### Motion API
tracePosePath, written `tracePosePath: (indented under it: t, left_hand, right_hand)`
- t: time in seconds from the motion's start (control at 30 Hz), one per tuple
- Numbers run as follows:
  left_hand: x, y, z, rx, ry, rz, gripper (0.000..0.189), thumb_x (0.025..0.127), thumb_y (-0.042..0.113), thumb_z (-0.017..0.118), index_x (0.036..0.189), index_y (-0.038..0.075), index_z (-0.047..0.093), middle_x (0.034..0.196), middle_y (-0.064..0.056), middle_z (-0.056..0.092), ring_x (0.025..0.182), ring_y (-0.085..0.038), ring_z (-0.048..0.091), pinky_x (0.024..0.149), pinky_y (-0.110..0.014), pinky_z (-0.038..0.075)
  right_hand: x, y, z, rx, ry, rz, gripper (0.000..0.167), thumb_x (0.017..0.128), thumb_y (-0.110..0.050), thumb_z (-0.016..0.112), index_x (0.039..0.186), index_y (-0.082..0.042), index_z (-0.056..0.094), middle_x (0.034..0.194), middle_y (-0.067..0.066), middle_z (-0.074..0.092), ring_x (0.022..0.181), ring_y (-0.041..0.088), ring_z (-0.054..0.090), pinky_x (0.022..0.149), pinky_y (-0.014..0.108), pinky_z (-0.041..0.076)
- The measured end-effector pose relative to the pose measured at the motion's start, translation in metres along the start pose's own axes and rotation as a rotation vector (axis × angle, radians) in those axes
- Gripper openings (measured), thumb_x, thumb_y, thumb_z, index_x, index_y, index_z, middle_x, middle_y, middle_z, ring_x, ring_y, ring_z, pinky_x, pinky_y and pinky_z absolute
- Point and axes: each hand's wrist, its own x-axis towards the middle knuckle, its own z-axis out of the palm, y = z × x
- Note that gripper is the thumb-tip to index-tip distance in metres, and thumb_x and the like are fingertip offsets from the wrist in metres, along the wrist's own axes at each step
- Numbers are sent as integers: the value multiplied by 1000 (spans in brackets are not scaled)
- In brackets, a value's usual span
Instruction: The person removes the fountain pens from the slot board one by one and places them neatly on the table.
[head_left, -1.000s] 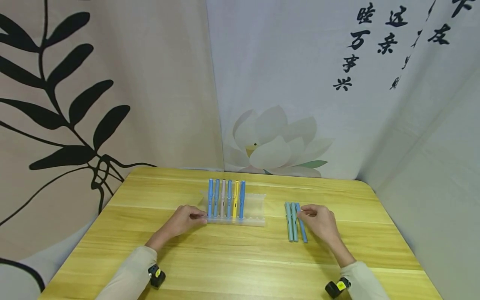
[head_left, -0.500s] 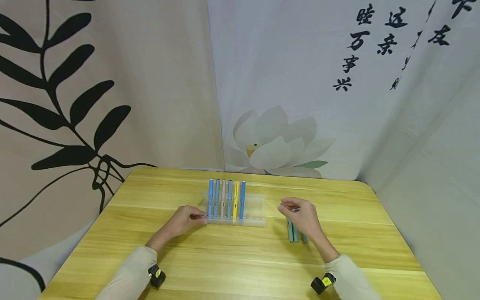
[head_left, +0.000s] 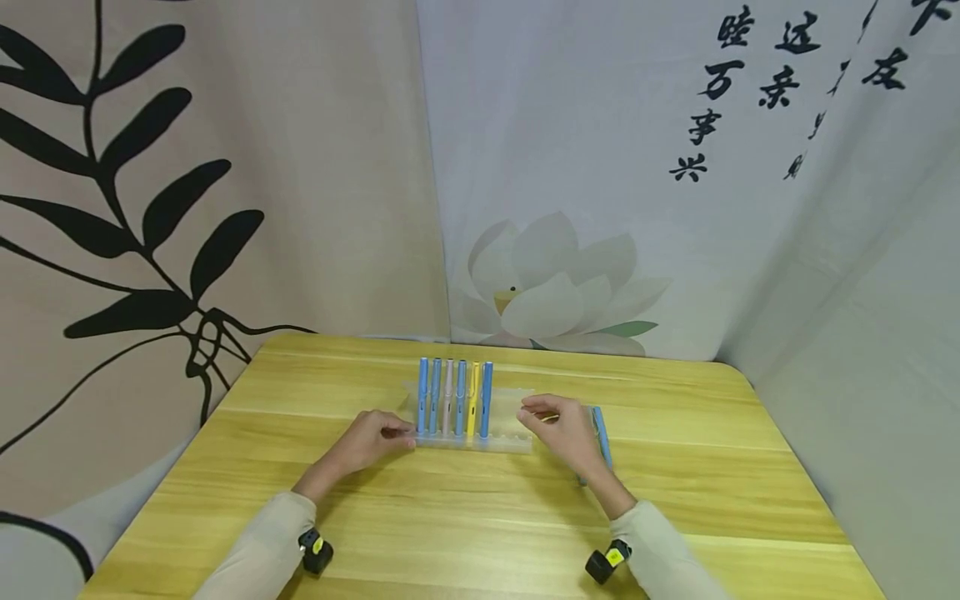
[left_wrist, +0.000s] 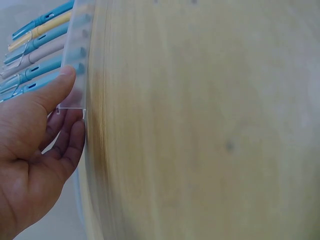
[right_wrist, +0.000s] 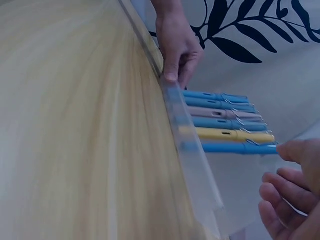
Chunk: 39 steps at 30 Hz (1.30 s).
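Note:
A clear plastic pen rack [head_left: 513, 417] stands on the table, with several pens leaning upright in its left part: blue ones, a pale pink pen [head_left: 448, 398] and a yellow pen [head_left: 473, 400]. My left hand [head_left: 371, 442] holds the rack's left end, thumb on top and fingers beneath in the left wrist view. My right hand [head_left: 566, 433] hovers by the rack's right end, fingers loosely bent and holding nothing. In the right wrist view its thumb overlaps the end of the outermost blue pen [right_wrist: 230, 147]. A loose blue pen [head_left: 602, 437] lies beyond this hand, which mostly hides the green pens.
The wooden table [head_left: 450, 525] runs back to a printed cloth backdrop [head_left: 360, 208], with another hanging cloth [head_left: 862, 333] at the right. A black wrist camera [head_left: 317, 554] sits on the left cuff, another camera [head_left: 603, 565] on the right.
My right hand has left the loose pens, where it was at the blue one, and moved left to the rack's right end. My left hand stays at the rack.

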Motion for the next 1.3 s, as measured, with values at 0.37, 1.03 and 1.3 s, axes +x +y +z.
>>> tracePosePath:
  t: [0.37, 1.03, 1.3]
  left_hand:
    - [0, 0, 0, -3, -4, 0, 27, 95, 22, 74, 113, 2, 77, 110, -11, 76, 92, -16, 70, 78, -26, 56]
    - [1, 1, -1, -6, -2, -9, 27, 95, 20, 75, 113, 1, 77, 106, -9, 76, 88, -13, 68, 76, -25, 56]
    - [0, 0, 0, -3, 1, -4, 27, 94, 22, 75, 113, 2, 77, 106, -9, 77, 88, -12, 68, 76, -25, 55]
  right_hand:
    - [10, -6, 32, -13, -32, 51, 23, 92, -19, 78, 111, -6, 78, 97, 1, 78, 87, 17, 71, 76, 34, 58]
    - [23, -5, 61, -35, 9, 139, 20, 89, -26, 82, 100, -10, 80, 93, 4, 78, 80, 14, 72, 70, 31, 59]
    - [21, -8, 63, -61, 18, 124, 16, 89, -23, 81, 97, -10, 81, 90, 3, 78, 78, 13, 72, 68, 33, 59]
